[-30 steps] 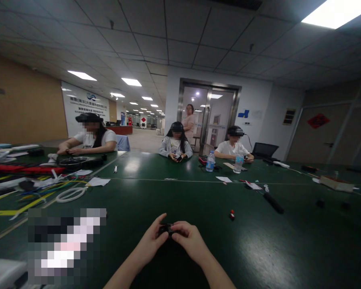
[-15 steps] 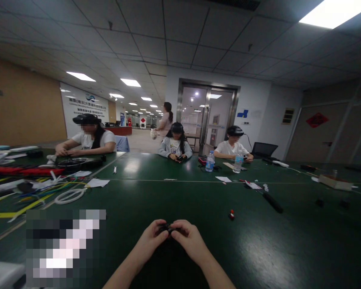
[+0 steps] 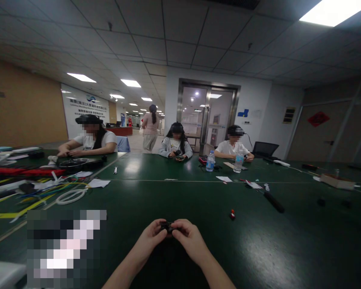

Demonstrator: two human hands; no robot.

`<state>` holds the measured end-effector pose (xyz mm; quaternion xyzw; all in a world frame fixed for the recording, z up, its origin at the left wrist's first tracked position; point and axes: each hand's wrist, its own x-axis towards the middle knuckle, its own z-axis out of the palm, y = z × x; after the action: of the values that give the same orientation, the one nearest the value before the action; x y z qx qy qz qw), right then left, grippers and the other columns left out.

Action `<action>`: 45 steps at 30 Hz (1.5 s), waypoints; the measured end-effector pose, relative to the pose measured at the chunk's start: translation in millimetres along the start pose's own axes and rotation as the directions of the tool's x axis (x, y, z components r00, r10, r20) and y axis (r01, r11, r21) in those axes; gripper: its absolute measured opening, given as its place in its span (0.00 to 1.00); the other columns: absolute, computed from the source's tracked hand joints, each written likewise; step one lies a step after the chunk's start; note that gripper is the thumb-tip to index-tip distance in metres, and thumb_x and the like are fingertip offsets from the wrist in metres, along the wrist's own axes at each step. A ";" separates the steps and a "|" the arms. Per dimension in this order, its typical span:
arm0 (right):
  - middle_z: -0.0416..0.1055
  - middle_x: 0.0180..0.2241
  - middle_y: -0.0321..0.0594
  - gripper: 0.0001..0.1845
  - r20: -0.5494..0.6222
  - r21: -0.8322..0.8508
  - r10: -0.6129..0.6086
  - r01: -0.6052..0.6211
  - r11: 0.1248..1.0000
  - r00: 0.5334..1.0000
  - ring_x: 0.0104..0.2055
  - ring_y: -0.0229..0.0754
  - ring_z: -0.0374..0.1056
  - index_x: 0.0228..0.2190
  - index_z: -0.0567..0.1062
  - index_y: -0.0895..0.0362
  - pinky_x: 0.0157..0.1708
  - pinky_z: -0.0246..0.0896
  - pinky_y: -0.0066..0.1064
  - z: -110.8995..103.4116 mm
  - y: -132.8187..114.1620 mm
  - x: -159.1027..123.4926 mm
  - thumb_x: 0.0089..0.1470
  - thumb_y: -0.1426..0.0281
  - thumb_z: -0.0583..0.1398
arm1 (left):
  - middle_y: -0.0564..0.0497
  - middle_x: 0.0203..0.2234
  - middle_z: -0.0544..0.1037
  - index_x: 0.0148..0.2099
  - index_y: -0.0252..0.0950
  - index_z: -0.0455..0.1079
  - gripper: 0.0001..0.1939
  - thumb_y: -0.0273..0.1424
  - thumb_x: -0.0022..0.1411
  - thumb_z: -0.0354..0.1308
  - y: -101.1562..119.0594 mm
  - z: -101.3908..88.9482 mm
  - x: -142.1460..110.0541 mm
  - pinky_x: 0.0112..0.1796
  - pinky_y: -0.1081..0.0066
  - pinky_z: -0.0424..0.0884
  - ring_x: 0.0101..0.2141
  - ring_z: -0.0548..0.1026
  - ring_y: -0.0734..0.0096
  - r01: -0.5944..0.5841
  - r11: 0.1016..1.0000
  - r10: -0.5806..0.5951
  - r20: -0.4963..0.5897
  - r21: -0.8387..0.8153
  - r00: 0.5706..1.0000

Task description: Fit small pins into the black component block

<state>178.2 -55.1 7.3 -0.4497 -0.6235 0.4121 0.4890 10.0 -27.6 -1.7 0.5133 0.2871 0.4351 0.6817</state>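
A small black object point(image 3: 167, 227) is pinched between my two hands, above the near part of the dark green table point(image 3: 132, 212). Its kind cannot be made out, since my fingers cover much of it. My left hand point(image 3: 152, 237) grips its left side with the thumb in front and the fingers behind. On the opposite side my right hand point(image 3: 188, 235) holds it in the same way, fingertips closed on the edge. To the right of my hands lies a small red and black item point(image 3: 232, 214) on the tabletop.
Cables, a white coil point(image 3: 71, 196) and tools crowd the left side. Two water bottles point(image 3: 210, 161) stand across the table, near scraps of paper point(image 3: 224, 179). A black handle-like bar point(image 3: 273, 201) and an open box point(image 3: 337, 181) lie right. Three people sit opposite; another walks behind.
My left index finger, raised a second ago, has come down onto the black object. Both hands stay in place. Behind the table, a walking person has moved left from the glass door.
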 end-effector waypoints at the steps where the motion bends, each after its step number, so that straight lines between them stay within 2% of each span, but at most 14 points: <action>1: 0.66 0.40 0.38 0.09 0.001 -0.003 0.006 -0.006 1.000 1.000 0.42 0.43 0.65 0.33 0.75 0.53 0.42 0.61 0.36 -0.2 -2.5 -0.9 0.46 0.68 0.59 | 0.47 0.37 0.74 0.42 0.36 0.65 0.24 0.39 0.44 0.67 0.0 -0.1 0.2 0.46 0.62 0.63 0.41 0.72 0.60 0.003 1.000 -0.003 -0.001 -0.003 1.000; 7: 0.65 0.41 0.38 0.09 -0.003 -0.014 0.015 -0.015 1.000 1.000 0.43 0.44 0.64 0.33 0.75 0.53 0.43 0.61 0.36 -0.6 -10.6 -3.8 0.46 0.67 0.59 | 0.45 0.40 0.74 0.46 0.36 0.64 0.28 0.38 0.43 0.68 1.5 0.1 0.5 0.47 0.61 0.63 0.42 0.72 0.58 0.024 0.999 -0.024 -0.004 -0.027 1.000; 12: 0.67 0.40 0.38 0.12 -0.017 -0.044 0.061 -0.062 0.997 0.998 0.42 0.44 0.65 0.36 0.73 0.52 0.42 0.61 0.36 0.2 -20.9 -6.5 0.46 0.68 0.59 | 0.46 0.39 0.74 0.44 0.36 0.63 0.23 0.36 0.47 0.66 -1.0 -2.7 0.5 0.47 0.62 0.63 0.42 0.72 0.60 -0.013 1.000 0.013 0.013 0.013 1.000; 15: 0.69 0.39 0.38 0.13 -0.024 -0.053 0.104 -0.105 0.993 0.994 0.42 0.44 0.65 0.37 0.72 0.53 0.41 0.61 0.35 0.3 -26.2 -7.9 0.46 0.68 0.59 | 0.46 0.41 0.73 0.47 0.36 0.62 0.24 0.35 0.48 0.65 -2.9 -5.0 0.8 0.48 0.62 0.62 0.44 0.72 0.60 -0.028 0.999 0.028 0.007 0.033 1.000; 18: 0.69 0.38 0.38 0.14 -0.023 -0.046 0.110 -0.110 0.993 0.994 0.42 0.44 0.66 0.38 0.71 0.54 0.41 0.61 0.35 0.3 -21.1 -6.6 0.46 0.68 0.59 | 0.45 0.42 0.73 0.48 0.36 0.62 0.26 0.34 0.48 0.66 -2.3 -4.8 0.5 0.49 0.62 0.62 0.45 0.71 0.59 -0.012 1.000 0.012 0.014 0.025 1.000; 23: 0.69 0.40 0.40 0.19 -0.019 0.000 0.081 -0.081 0.997 0.997 0.43 0.44 0.66 0.42 0.69 0.55 0.42 0.61 0.35 -0.1 -2.2 -0.8 0.45 0.68 0.60 | 0.46 0.40 0.74 0.44 0.36 0.64 0.23 0.34 0.47 0.66 -1.8 -3.6 0.7 0.48 0.61 0.62 0.43 0.72 0.59 -0.015 1.000 0.015 0.031 0.005 0.999; 28: 0.66 0.44 0.41 0.23 -0.077 -0.047 0.067 -0.071 0.996 0.995 0.47 0.45 0.63 0.43 0.68 0.55 0.44 0.60 0.35 -2.4 -3.6 -1.0 0.42 0.71 0.61 | 0.45 0.41 0.74 0.45 0.36 0.63 0.22 0.35 0.48 0.65 -3.9 -5.0 1.8 0.48 0.61 0.62 0.43 0.72 0.59 -0.018 0.999 0.019 0.053 -0.026 0.998; 35: 0.62 0.47 0.39 0.17 -0.033 -0.119 0.075 -0.079 0.990 0.997 0.47 0.46 0.62 0.38 0.72 0.52 0.42 0.61 0.35 -2.8 -11.4 -3.9 0.42 0.70 0.61 | 0.45 0.42 0.73 0.46 0.36 0.63 0.23 0.34 0.49 0.65 -3.1 -6.2 1.3 0.47 0.62 0.63 0.44 0.71 0.59 -0.003 1.000 0.004 0.052 -0.007 0.999; 41: 0.63 0.46 0.38 0.13 -0.029 -0.144 0.091 -0.095 0.985 0.995 0.46 0.46 0.62 0.36 0.73 0.52 0.41 0.59 0.35 -2.5 -14.1 -4.4 0.44 0.67 0.60 | 0.45 0.40 0.74 0.46 0.36 0.63 0.23 0.35 0.48 0.65 -7.6 -8.6 4.4 0.46 0.62 0.63 0.42 0.72 0.60 -0.012 0.999 0.014 0.052 -0.036 0.999; 45: 0.64 0.45 0.39 0.13 -0.034 -0.149 0.082 -0.086 0.985 0.996 0.45 0.45 0.62 0.36 0.73 0.52 0.41 0.59 0.35 -1.4 -15.9 -4.8 0.44 0.67 0.60 | 0.46 0.40 0.74 0.45 0.37 0.63 0.24 0.35 0.46 0.66 -3.1 -5.2 2.1 0.47 0.62 0.63 0.43 0.71 0.60 0.007 1.000 -0.006 0.040 -0.027 0.999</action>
<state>177.6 -63.7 21.6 -0.5170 -0.6263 0.3780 0.4446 7.5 -23.7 -6.2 0.5115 0.2693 0.4264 0.6957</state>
